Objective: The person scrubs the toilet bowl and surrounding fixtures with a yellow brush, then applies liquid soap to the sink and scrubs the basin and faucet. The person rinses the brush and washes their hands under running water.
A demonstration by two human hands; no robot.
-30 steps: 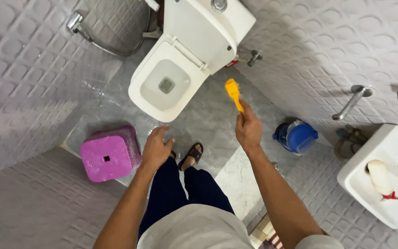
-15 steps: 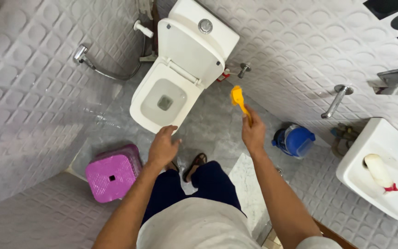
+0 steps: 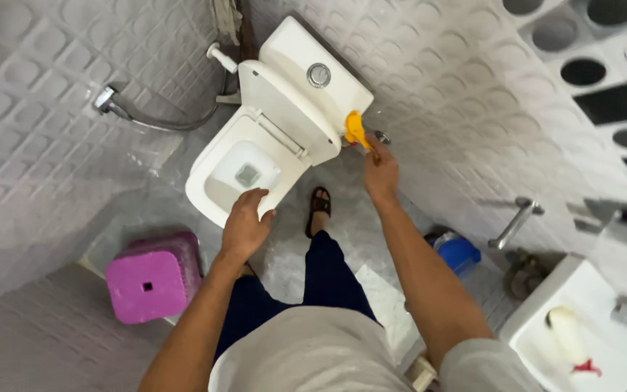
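Yellow plastic marks the brush (image 3: 355, 129), gripped by its handle in the closed fingers of the person's right hand (image 3: 380, 173); the head projects up and away from the fist, so the long axis runs from the palm toward the white toilet tank (image 3: 321, 69), tilted slightly toward the toilet. The bristled end lies at the side of the raised toilet lid (image 3: 284, 109), close against the tank's lower corner; whether the bristles actually touch the porcelain cannot be told. Just beyond the brush head a small metal valve (image 3: 381, 136) juts from the tiled wall (image 3: 473, 87). The left hand (image 3: 244, 223) holds nothing: its fingers are loosely spread and rest at the near rim of the open toilet bowl (image 3: 215, 190), well apart from the brush. Below the right forearm, on the floor, stands a blue container (image 3: 459, 254); behind the left wrist sits a pink stool (image 3: 150, 279), and a white sink (image 3: 582, 334) occupies the near right corner. As a judgement, work on the tank's side looks only begun; the bowl interior shows water and no visible foam, so most surfaces appear yet to be brushed.
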